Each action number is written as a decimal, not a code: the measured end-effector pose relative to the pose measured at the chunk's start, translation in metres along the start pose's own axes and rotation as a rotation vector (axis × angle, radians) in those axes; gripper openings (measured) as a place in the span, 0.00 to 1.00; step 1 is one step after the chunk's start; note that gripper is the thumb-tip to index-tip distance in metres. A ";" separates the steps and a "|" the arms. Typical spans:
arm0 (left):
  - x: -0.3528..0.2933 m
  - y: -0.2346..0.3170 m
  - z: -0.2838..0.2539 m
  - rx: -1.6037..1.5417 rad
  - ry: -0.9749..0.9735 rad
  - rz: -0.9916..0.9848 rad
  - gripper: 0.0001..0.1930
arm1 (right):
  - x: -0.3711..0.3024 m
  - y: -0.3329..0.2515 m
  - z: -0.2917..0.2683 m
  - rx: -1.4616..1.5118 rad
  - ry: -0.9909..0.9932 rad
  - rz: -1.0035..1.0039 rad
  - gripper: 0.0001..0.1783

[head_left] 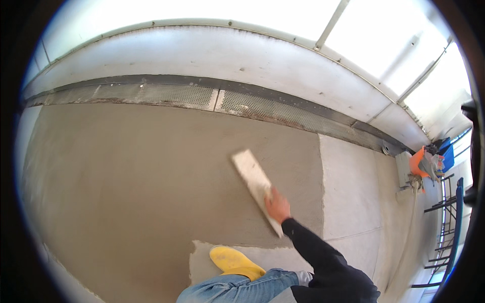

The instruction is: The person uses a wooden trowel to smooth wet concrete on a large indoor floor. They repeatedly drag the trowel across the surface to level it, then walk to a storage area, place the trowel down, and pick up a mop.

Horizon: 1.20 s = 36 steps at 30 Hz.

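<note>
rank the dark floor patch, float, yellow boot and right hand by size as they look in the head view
1. dark floor patch
2. float and yellow boot: the float looks longer, but overall too close to rank
3. right hand

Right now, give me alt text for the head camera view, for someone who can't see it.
The person's right hand grips a long, flat, pale trowel over a broad grey-brown patch coating the floor. A yellow boot rests on paler floor beside the patch; beyond, a perforated strip runs along the foot of a white wall.
</note>
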<state>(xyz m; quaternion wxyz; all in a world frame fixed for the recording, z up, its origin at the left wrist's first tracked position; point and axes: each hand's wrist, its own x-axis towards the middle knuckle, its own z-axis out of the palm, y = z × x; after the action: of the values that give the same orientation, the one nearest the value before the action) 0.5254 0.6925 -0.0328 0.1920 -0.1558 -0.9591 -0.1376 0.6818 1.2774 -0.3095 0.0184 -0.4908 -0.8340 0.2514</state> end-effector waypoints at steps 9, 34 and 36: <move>-0.002 -0.001 -0.003 -0.021 -0.022 -0.026 0.20 | 0.070 0.043 -0.048 0.128 0.394 0.392 0.28; 0.008 -0.003 0.022 -0.025 -0.063 0.074 0.21 | 0.050 0.162 -0.062 -0.012 0.493 0.360 0.32; 0.009 -0.002 0.025 -0.033 -0.082 0.104 0.22 | 0.073 0.185 -0.077 0.023 0.492 0.466 0.29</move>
<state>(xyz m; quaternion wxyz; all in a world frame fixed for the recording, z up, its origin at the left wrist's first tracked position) 0.5083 0.7012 -0.0514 0.1567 -0.2142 -0.9544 -0.1369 0.8150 1.4406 -0.3387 0.1669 -0.7140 -0.6670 0.1323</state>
